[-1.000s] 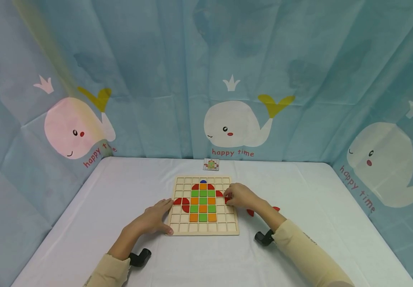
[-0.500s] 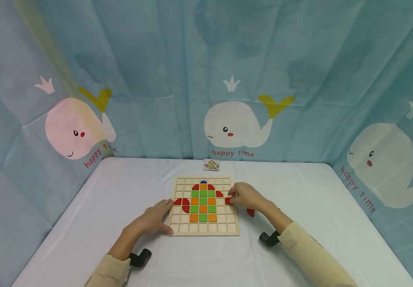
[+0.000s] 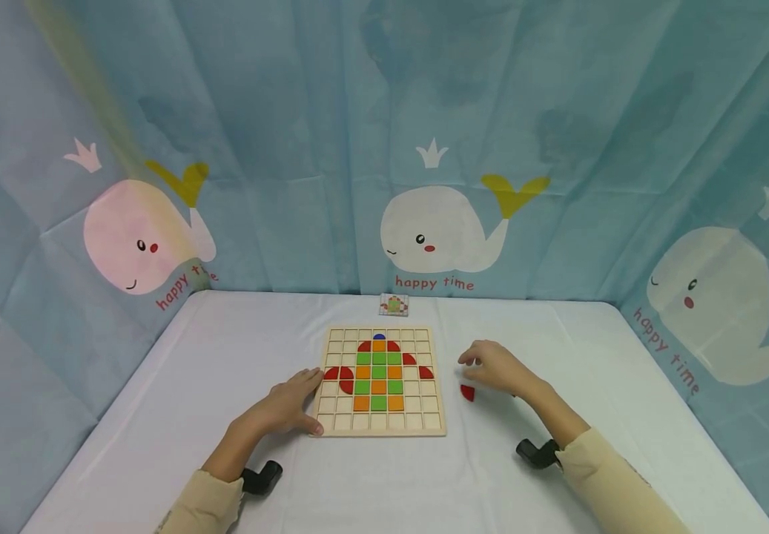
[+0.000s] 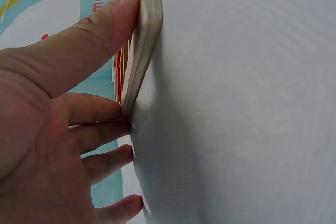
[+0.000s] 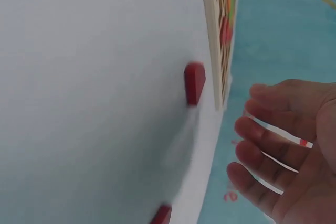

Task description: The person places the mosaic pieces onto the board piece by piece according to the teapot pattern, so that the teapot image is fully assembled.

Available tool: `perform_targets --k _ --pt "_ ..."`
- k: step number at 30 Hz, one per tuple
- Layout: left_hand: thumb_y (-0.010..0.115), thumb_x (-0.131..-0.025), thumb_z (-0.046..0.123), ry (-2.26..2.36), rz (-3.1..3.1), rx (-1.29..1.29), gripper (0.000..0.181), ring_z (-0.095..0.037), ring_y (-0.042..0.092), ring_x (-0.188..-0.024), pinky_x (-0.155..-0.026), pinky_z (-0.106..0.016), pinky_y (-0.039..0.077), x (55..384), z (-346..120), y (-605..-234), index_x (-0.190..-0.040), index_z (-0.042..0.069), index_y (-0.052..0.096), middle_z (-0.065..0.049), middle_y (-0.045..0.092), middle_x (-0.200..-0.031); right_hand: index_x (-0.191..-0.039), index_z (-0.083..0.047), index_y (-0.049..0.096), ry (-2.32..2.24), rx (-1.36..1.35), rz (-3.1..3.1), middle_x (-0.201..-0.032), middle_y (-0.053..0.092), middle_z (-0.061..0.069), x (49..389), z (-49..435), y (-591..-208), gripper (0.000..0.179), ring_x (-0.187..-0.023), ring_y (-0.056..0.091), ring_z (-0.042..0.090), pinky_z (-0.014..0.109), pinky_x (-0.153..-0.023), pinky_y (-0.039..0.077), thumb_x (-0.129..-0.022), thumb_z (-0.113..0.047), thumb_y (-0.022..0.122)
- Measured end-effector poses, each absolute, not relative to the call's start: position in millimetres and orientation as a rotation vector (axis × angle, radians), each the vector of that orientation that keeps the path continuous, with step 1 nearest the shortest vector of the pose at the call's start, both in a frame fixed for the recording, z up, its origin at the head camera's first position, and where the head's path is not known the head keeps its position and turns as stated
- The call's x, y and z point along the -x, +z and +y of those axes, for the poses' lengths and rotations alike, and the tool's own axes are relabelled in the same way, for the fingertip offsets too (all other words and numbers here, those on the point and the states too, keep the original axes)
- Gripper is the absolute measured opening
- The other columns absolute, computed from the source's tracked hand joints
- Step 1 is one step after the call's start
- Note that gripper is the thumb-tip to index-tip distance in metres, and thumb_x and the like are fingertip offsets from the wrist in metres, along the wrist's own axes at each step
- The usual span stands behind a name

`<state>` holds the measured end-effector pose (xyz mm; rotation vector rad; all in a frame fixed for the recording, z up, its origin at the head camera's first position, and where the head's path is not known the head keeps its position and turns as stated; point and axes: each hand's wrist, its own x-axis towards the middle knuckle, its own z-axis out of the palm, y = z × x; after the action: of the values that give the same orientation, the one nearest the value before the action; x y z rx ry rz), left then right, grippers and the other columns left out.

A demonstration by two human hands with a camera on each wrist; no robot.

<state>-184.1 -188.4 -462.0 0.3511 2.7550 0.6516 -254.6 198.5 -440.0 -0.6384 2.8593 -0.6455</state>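
A wooden grid board lies on the table, with green and orange square tiles in its middle columns. Red quarter-circle tiles sit at both sides and near the top, under a blue half-round tile. My left hand rests at the board's left edge; in the left wrist view its thumb touches the rim. Right of the board, my right hand hovers with loosely bent fingers, holding nothing. Close by it lies a loose red quarter-circle tile. A second red tile is partly cut off in the right wrist view.
Behind the board lies a small pattern card. The white-covered table is backed by a blue curtain printed with whales. Black wrist mounts hang below both forearms.
My right hand has let go of a red quarter-circle tile in the board's right column and moved right, off the board, toward the loose red tiles. The left hand stays put.
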Motion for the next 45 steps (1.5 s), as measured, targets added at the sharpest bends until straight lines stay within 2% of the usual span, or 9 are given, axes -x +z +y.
perform_targets --k 6,11,17,21,25,33,45 --pt "0.089 -0.065 0.028 0.654 2.756 -0.349 0.102 -0.044 0.026 -0.145 -0.111 -0.068 0.025 184.3 -188.0 -463.4 -0.147 -0.003 0.037 -0.023 0.033 -0.156 -0.105 -0.004 0.074 -0.644 0.619 2.841 -0.096 0.068 0.004 248.0 224.4 -442.3 0.022 -0.089 0.060 0.018 0.032 -0.074 0.051 -0.085 -0.011 0.068" --pt "0.089 -0.065 0.027 0.655 2.759 -0.340 0.102 -0.044 0.026 -0.145 -0.111 -0.068 0.025 183.9 -187.8 -464.4 -0.147 -0.003 0.037 -0.023 0.033 -0.155 -0.104 -0.002 0.074 -0.626 0.616 2.822 -0.099 0.069 0.006 243.0 241.9 -445.3 0.024 -0.089 0.061 0.019 0.033 -0.075 0.052 -0.081 -0.002 0.066" --pt "0.088 -0.066 0.028 0.653 2.749 -0.338 0.102 -0.044 0.025 -0.146 -0.112 -0.067 0.024 183.3 -187.8 -463.0 -0.148 -0.003 0.036 -0.022 0.032 -0.156 -0.103 -0.002 0.074 -0.625 0.556 2.788 -0.092 0.066 0.002 235.2 259.4 -449.4 0.023 -0.084 0.059 0.016 0.032 -0.076 0.052 -0.080 -0.001 0.071" --pt "0.088 -0.067 0.028 0.653 2.744 -0.344 0.102 -0.044 0.024 -0.146 -0.112 -0.067 0.024 183.2 -188.0 -461.6 -0.148 -0.003 0.035 -0.023 0.032 -0.156 -0.104 -0.004 0.073 -0.616 0.533 2.782 -0.087 0.062 0.000 232.0 268.5 -451.9 0.026 -0.080 0.055 0.014 0.030 -0.071 0.050 -0.078 -0.002 0.076" --pt "0.088 -0.067 0.028 0.656 2.747 -0.350 0.102 -0.044 0.024 -0.146 -0.112 -0.067 0.024 183.4 -188.1 -460.7 -0.148 -0.003 0.035 -0.023 0.032 -0.156 -0.102 -0.006 0.074 -0.612 0.520 2.803 -0.085 0.060 0.000 230.7 273.2 -454.9 0.025 -0.078 0.053 0.014 0.028 -0.068 0.049 -0.078 -0.001 0.075" --pt "0.088 -0.066 0.027 0.658 2.752 -0.347 0.102 -0.044 0.025 -0.146 -0.112 -0.067 0.024 183.8 -188.6 -463.1 -0.148 -0.003 0.036 -0.023 0.032 -0.156 -0.101 -0.005 0.073 -0.612 0.486 2.829 -0.086 0.062 0.001 230.6 274.9 -458.6 0.023 -0.079 0.057 0.014 0.033 -0.071 0.052 -0.078 -0.002 0.074" --pt "0.088 -0.066 0.029 0.672 2.754 -0.366 0.102 -0.044 0.025 -0.146 -0.112 -0.067 0.024 182.9 -189.3 -461.5 -0.148 -0.003 0.036 -0.023 0.032 -0.156 -0.098 -0.003 0.073 -0.629 0.501 2.845 -0.083 0.061 0.001 228.5 272.7 -458.4 0.020 -0.075 0.053 0.013 0.028 -0.066 0.048 -0.078 -0.003 0.075"
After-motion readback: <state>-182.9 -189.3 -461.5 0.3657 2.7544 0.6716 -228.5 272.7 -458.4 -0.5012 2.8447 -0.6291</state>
